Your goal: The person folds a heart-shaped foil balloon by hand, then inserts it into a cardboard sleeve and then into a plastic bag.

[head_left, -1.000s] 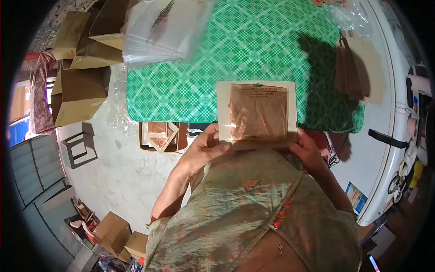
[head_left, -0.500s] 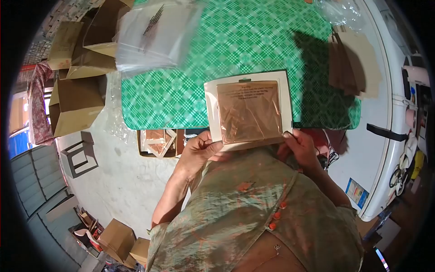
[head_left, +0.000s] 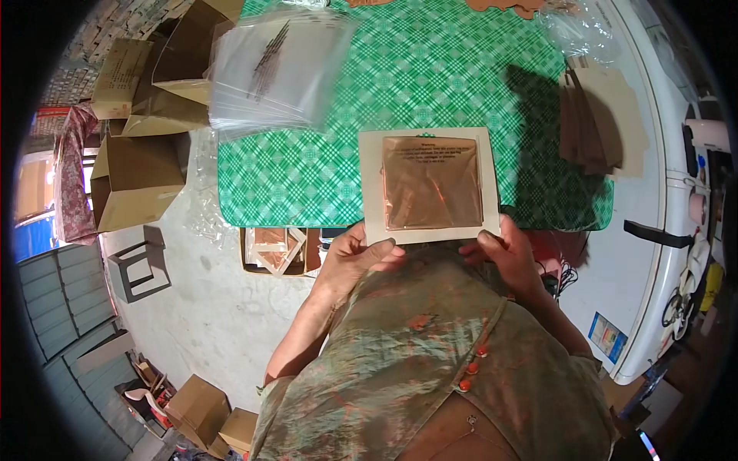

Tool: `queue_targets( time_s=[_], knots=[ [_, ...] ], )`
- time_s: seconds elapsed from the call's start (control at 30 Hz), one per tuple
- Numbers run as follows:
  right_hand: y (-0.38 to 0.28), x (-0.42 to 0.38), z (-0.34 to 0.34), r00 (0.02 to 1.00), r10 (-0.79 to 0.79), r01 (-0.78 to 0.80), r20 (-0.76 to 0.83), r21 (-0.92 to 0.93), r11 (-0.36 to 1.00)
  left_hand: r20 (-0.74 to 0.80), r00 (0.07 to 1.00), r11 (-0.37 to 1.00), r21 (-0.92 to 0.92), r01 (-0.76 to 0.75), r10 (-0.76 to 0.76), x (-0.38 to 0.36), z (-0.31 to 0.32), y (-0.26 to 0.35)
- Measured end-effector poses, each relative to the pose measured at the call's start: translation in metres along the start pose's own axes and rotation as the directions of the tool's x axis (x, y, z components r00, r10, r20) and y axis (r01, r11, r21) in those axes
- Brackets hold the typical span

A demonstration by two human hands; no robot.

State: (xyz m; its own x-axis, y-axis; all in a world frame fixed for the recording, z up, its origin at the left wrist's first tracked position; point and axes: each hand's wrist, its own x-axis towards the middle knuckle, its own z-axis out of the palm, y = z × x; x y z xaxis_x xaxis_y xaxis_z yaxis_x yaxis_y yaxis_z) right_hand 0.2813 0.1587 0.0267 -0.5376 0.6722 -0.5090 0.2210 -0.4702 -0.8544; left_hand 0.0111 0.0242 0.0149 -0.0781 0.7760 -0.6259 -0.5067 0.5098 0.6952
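Observation:
A pale card (head_left: 372,188) with a copper-coloured packet (head_left: 433,188) at its middle is held over the near edge of the green checked table (head_left: 438,84). The packet is wrapped in clear plastic with printed warning text near its top. My left hand (head_left: 350,265) grips the card's lower left corner, thumb in front. At the lower right corner, my right hand (head_left: 510,253) pinches the card the same way. The card's back, and the fingers behind it, are hidden.
Clear plastic bags (head_left: 269,73) lie piled at the table's left. Brown paper pieces (head_left: 600,119) are stacked at the right. Beneath the near edge stands a box (head_left: 273,250) of similar packets. Open cardboard boxes (head_left: 138,184) and a grey frame (head_left: 138,265) stand to the left.
The card has turned from a slight tilt to nearly square and shifted a little right in view. Both hands keep hold of its lower corners. The whole view has shifted slightly.

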Motion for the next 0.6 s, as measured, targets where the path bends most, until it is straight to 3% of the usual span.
queue_targets(
  time_s=[0.27,0.47,0.57,0.6],
  knots=[
    [0.005,-0.002,-0.001,0.998,0.036,-0.031,-0.059,0.09,0.995,-0.017,1.0,0.999,0.043,-0.011,0.012,0.005,-0.005,-0.017],
    [-0.008,0.005,0.002,0.985,0.068,-0.064,-0.156,0.031,0.997,-0.021,0.999,0.999,0.03,-0.045,0.046,0.009,0.004,-0.003],
    [-0.024,0.011,-0.008,0.989,0.141,-0.145,-0.034,-0.147,0.978,-0.033,0.994,0.993,-0.036,-0.109,0.107,0.012,0.01,0.001],
    [-0.032,0.012,-0.014,0.987,0.161,-0.148,0.007,-0.341,0.928,-0.038,0.993,0.992,-0.048,-0.117,0.115,0.012,0.01,0.001]
  ],
)
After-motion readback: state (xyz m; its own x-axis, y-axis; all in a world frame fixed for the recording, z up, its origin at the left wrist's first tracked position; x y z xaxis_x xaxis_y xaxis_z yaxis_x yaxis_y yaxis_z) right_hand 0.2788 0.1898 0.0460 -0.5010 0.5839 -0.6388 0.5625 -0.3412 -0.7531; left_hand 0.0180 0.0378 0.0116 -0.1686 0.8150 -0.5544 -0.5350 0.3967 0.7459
